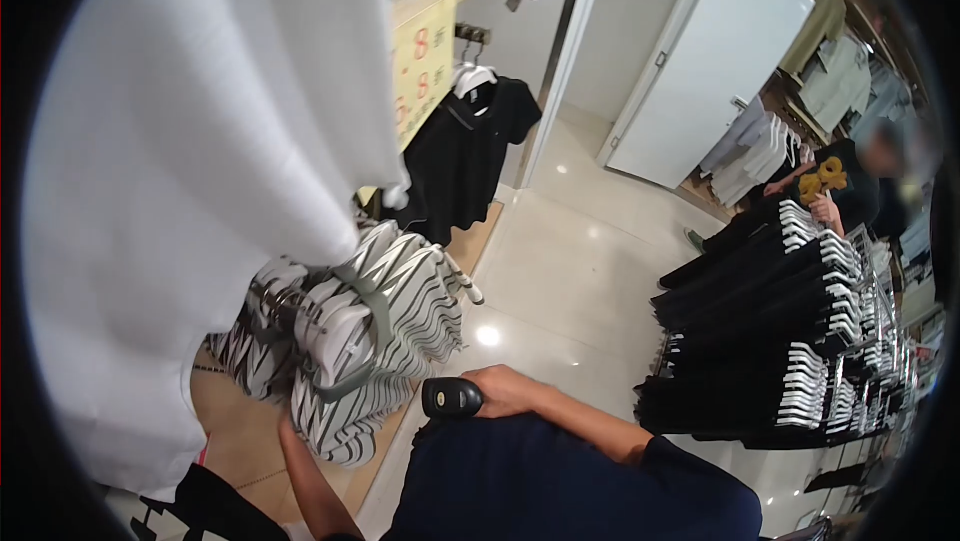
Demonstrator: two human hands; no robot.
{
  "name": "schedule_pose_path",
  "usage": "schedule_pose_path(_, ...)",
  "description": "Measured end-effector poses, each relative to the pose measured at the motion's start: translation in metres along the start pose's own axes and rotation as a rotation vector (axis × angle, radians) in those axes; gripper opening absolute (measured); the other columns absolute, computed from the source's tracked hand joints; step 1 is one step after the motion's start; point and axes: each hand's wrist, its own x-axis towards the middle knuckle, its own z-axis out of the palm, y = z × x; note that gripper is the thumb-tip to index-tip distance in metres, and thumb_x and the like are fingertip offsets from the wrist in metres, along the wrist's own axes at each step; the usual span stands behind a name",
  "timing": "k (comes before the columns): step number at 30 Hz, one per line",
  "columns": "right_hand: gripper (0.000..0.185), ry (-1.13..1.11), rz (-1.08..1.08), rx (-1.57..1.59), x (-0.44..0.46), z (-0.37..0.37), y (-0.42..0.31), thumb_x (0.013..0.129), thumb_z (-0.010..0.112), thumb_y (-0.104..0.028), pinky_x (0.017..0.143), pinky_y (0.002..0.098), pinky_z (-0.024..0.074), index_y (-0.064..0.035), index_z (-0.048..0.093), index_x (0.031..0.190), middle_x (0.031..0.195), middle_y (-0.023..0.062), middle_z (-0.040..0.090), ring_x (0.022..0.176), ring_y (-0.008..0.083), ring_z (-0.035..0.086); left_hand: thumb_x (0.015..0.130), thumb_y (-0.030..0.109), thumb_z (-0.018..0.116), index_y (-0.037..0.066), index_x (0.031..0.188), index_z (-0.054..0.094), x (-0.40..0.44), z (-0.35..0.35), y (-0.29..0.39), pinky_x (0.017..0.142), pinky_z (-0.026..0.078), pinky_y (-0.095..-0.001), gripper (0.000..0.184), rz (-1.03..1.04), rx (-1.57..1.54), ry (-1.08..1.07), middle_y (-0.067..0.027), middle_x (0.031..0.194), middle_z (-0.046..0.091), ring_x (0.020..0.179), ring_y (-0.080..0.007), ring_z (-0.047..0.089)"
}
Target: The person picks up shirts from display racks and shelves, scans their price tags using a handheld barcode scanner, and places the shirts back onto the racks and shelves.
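Observation:
My right hand [503, 390] is closed around a black handheld barcode scanner [450, 398], held in front of my navy shirt [560, 486]. On the left, my left hand [291, 431] reaches in at the lower edge of the black-and-white striped shirts [400, 291]. The cloth hides its fingers, so I cannot tell whether it grips anything. The striped shirts hang close together on white hangers [345, 333] from a rail. Large white garments [210, 141] hang in the near left and cover much of the view.
A black polo shirt [465, 156] hangs beyond, beside a yellow sign [425, 66]. Past the tiled floor [560, 271] is a white door [710, 61], standing open. At right, black garments [740, 301] hang on a rack, with another person [850, 176] behind it.

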Motion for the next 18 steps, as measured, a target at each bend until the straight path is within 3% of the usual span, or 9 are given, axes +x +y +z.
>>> schedule_pose_path(5,0.034,-0.052,0.003,0.084,-0.02,-0.015,0.027,0.079,0.072,-0.024,0.081,0.0454,0.0529,-0.0041,0.063,0.106,0.097,0.0205,0.068,0.093,0.0406,0.065,0.082,0.0,0.06,-0.005,0.129,0.055,-0.135,0.115,-0.04,0.092,0.048,-0.0405,0.047,-0.422,-0.264,0.213,-0.0229,0.117,0.064,0.107,-0.0348,0.061)
schedule_pose_path(10,0.039,-0.113,-0.036,0.076,-0.051,-0.033,0.056,0.079,0.073,-0.023,0.083,0.0446,0.0528,-0.004,0.062,0.112,0.101,0.0193,0.068,0.095,0.0393,0.065,0.083,0.0,0.061,-0.006,0.127,0.056,-0.275,0.214,0.01,0.09,0.048,-0.0396,0.044,-0.75,-0.622,0.306,-0.0216,0.115,0.065,0.104,-0.0322,0.062)
schedule_pose_path(14,0.044,-0.164,-0.027,0.113,-0.084,-0.045,0.079,0.078,0.075,-0.022,0.085,0.0437,0.0528,-0.0046,0.061,0.117,0.104,0.0183,0.068,0.098,0.0381,0.066,0.084,0.001,0.061,-0.007,0.125,0.057,-0.356,0.257,0.057,0.089,0.049,-0.0388,0.042,-0.853,-0.841,0.34,-0.0206,0.113,0.065,0.101,-0.0302,0.063)
schedule_pose_path(18,0.043,-0.166,-0.012,0.176,-0.124,-0.05,0.102,0.079,0.073,-0.023,0.084,0.0445,0.0522,-0.0061,0.061,0.117,0.103,0.0199,0.068,0.097,0.0397,0.065,0.085,0.001,0.061,-0.008,0.123,0.057,-0.402,0.272,0.077,0.088,0.049,-0.0381,0.04,-0.774,-0.935,0.341,-0.0196,0.112,0.066,0.099,-0.0281,0.063)
